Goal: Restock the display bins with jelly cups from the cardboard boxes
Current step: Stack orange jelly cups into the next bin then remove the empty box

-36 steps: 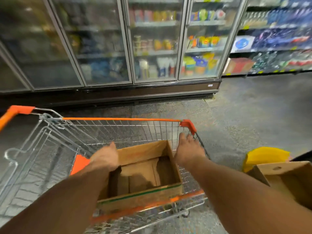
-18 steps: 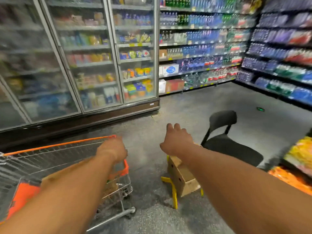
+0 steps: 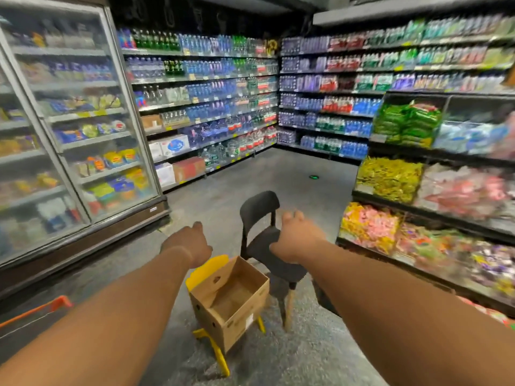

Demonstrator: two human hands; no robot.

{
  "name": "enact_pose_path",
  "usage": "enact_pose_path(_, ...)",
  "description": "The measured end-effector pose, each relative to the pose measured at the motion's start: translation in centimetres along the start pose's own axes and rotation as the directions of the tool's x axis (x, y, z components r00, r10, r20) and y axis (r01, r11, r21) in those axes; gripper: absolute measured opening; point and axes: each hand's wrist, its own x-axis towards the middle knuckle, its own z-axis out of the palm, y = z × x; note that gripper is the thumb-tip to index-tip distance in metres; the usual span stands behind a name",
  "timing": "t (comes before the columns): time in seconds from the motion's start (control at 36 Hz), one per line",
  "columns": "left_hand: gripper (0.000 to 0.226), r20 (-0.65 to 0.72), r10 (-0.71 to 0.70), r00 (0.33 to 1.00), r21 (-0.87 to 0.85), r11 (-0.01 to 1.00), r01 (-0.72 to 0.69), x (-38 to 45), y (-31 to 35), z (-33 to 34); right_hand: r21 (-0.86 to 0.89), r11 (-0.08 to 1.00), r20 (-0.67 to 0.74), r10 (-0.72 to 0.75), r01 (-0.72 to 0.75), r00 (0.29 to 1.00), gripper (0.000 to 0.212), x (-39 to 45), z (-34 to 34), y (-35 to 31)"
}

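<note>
Since half a second ago: view swung right, cart (image 3: 36, 309) now only an orange edge far off the left hand (image 3: 192, 243); display bins (image 3: 370, 227) of wrapped sweets now in sight beyond the right hand (image 3: 295, 236).

Cardboard box (image 3: 231, 299): open-topped, below and between both hands, resting on a yellow stool (image 3: 214, 346). Interior appears empty; no jelly cups visible in it. Judged light, walls stiff but thin, likely to flex if squeezed. Best taken at the two short sides, or by the punched hand-hole in the raised flap.

Both arms stretched forward, palms down, hands apart. Neither holding anything. Left fingers loosely curled; right fingers hidden past the knuckles, extent of opening cannot be told. Black chair (image 3: 262, 240) just behind the right hand.
</note>
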Motion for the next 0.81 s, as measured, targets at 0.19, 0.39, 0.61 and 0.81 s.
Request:
enact_pose_path(0.19, 0.065, -0.012, -0.008, 1.0, 0.002, 1.0, 0.008, 2.8, 6.8, 0.4, -0.003, 1.0, 0.022, 0.01, -0.01, 1.0, 0.078, 3.9, -0.6, 6.0)
enact_pose_path(0.39, 0.065, 0.034, -0.119, 0.992, -0.072, 0.99, 0.121, 6.7, 10.7, 3.1, -0.05, 0.996, 0.092, -0.067, 0.072, 0.993, 0.079, 10.7, 0.8, 9.8)
enact_pose_path(0.61, 0.064, 0.193, -0.264, 0.945, -0.113, 0.951, 0.289, 9.6, 8.9, 9.5, -0.059, 0.983, 0.265, -0.152, 0.174, 0.952, 0.085, 17.6, 7.5, 8.8)
enact_pose_path(0.81, 0.056, 0.284, -0.388, 0.877, -0.092, 0.899, 0.428, 15.0, 3.0, 16.2, -0.038, 0.979, 0.345, -0.177, 0.203, 0.922, 0.076, 24.2, 15.5, 5.2)
